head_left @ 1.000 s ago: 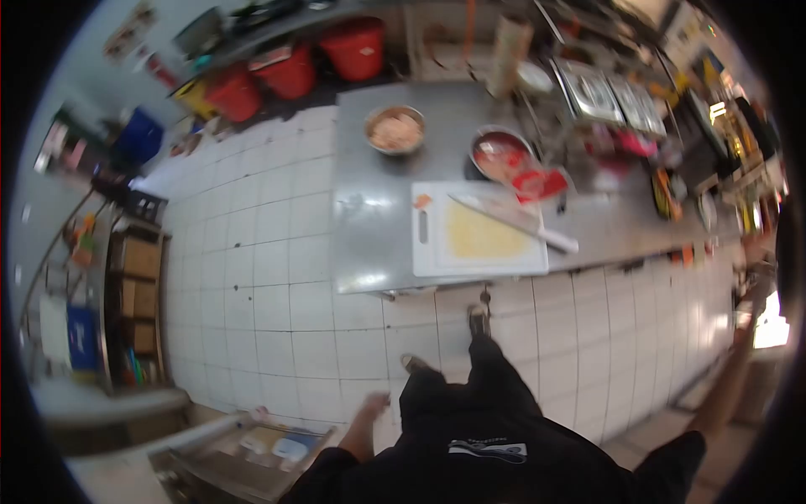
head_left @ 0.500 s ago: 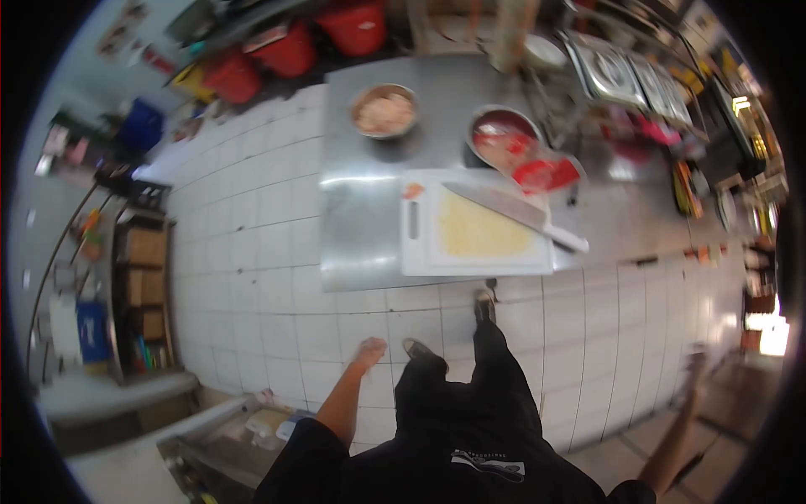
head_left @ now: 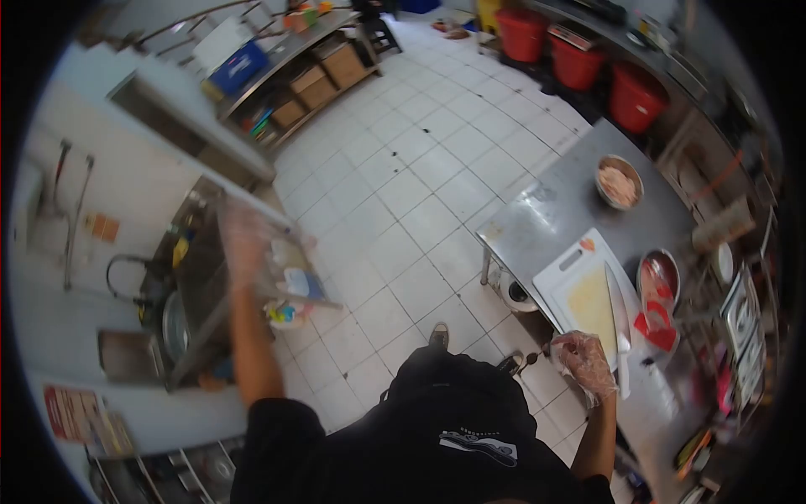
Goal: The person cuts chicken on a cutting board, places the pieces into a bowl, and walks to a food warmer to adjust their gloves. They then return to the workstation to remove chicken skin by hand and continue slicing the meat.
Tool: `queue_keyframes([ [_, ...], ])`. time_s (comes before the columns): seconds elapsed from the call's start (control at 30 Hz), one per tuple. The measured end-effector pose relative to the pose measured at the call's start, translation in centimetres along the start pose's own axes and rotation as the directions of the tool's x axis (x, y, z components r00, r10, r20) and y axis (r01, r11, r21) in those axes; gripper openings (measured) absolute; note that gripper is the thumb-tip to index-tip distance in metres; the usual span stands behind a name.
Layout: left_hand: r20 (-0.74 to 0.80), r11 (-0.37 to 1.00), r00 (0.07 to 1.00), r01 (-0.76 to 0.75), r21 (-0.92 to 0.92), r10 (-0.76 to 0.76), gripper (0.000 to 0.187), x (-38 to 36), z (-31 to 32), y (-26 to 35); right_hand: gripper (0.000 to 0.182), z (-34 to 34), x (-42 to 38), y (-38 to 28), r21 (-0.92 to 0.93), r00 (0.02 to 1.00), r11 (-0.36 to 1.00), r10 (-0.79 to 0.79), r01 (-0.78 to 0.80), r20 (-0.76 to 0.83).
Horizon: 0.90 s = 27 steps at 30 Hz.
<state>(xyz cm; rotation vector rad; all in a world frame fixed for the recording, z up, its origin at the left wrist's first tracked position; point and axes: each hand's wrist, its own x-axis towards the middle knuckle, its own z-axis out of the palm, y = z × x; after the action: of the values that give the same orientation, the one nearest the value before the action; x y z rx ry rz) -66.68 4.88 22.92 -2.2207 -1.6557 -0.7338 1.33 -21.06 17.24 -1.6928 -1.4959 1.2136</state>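
My left hand (head_left: 242, 244), smeared by motion, is stretched out to the left beside a metal sink counter; its fingers cannot be made out. My right hand (head_left: 585, 365) wears a clear plastic glove, its fingers loosely bent with nothing visible in them. It hangs in front of the near corner of a white cutting board (head_left: 550, 281), partly covering it. On the board lies a large knife (head_left: 617, 307) with a white handle, beside a yellowish stained area. Beyond the board are a metal bowl of pale pink meat (head_left: 619, 185) and another bowl (head_left: 658, 273) with red-and-clear packaging.
The steel table (head_left: 537, 214) stands to my right, its corner jutting into the tiled floor (head_left: 403, 202). Red bins (head_left: 638, 97) line the back right. At left are a sink counter (head_left: 206, 323), a metal basin (head_left: 133, 356) and a shelf with boxes (head_left: 315, 86).
My view has turned left, so the table has shifted to the right. My left hand has risen and reached out left. My right hand now appears beside the cutting board.
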Motion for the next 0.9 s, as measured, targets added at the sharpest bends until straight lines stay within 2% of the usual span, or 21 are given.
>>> queue_keyframes([
  [0.03,-0.104,0.954,0.957,0.281,0.102,-0.271,0.045,1.6,-8.9,0.3,0.029,-0.2,1.5,-0.6,-0.011,0.997,1.000,-0.019,0.020,0.074],
  [0.07,-0.234,0.931,0.926,0.335,0.145,-0.296,0.045,2.3,-17.6,-2.8,0.029,-0.3,3.2,-0.9,-0.020,0.989,0.999,-0.039,0.042,0.140],
  [0.13,-0.416,0.910,0.883,0.339,0.239,-0.220,0.046,-1.3,-34.9,-10.3,0.029,-0.6,5.9,-3.6,-0.088,0.965,0.993,-0.051,0.076,0.257],
  [0.2,-0.510,0.891,0.849,0.330,0.313,-0.136,0.048,-8.5,-50.1,-16.2,0.028,0.6,8.7,-3.9,-0.077,0.931,0.986,-0.113,0.148,0.346],
  [0.27,-0.574,0.866,0.814,0.348,0.358,-0.090,0.051,-17.9,-59.2,-17.2,0.031,2.1,11.1,-5.5,-0.097,0.884,0.971,-0.155,0.219,0.442],
  [0.3,-0.594,0.816,0.789,0.441,0.374,-0.154,0.051,-22.0,-62.7,-16.7,0.032,2.8,11.8,-6.8,-0.124,0.858,0.960,-0.160,0.250,0.488],
  [0.37,-0.613,0.632,0.677,0.694,0.345,-0.409,0.051,-30.9,-61.5,-13.0,0.036,4.7,13.8,-7.3,-0.123,0.797,0.936,-0.207,0.331,0.567],
  [0.43,-0.597,0.414,0.499,0.864,0.286,-0.629,0.051,-38.4,-57.2,-9.8,0.037,6.6,15.3,-8.4,-0.089,0.746,0.920,-0.251,0.383,0.617],
  [0.5,-0.550,0.215,0.319,0.945,0.246,-0.772,0.051,-44.6,-51.7,-6.3,0.039,9.0,16.5,-8.4,0.012,0.677,0.883,-0.369,0.469,0.637],
  [0.6,-0.465,0.026,0.121,0.978,0.205,-0.877,0.051,-51.0,-43.8,-1.9,0.042,11.3,17.1,-8.7,0.009,0.591,0.837,-0.394,0.547,0.704],
  [0.67,-0.429,-0.030,0.054,0.982,0.186,-0.902,0.051,-53.2,-40.4,-0.5,0.043,11.3,17.7,-9.3,0.007,0.564,0.850,-0.355,0.526,0.746],
  [0.73,-0.401,-0.045,0.029,0.984,0.174,-0.915,0.051,-54.6,-38.4,0.2,0.044,10.9,17.8,-9.3,-0.010,0.557,0.856,-0.328,0.517,0.763],
  [0.9,-0.385,-0.024,0.044,0.985,0.172,-0.922,0.051,-53.7,-37.1,-1.1,0.043,10.1,18.1,-8.8,0.002,0.629,0.920,-0.269,0.391,0.729],
])
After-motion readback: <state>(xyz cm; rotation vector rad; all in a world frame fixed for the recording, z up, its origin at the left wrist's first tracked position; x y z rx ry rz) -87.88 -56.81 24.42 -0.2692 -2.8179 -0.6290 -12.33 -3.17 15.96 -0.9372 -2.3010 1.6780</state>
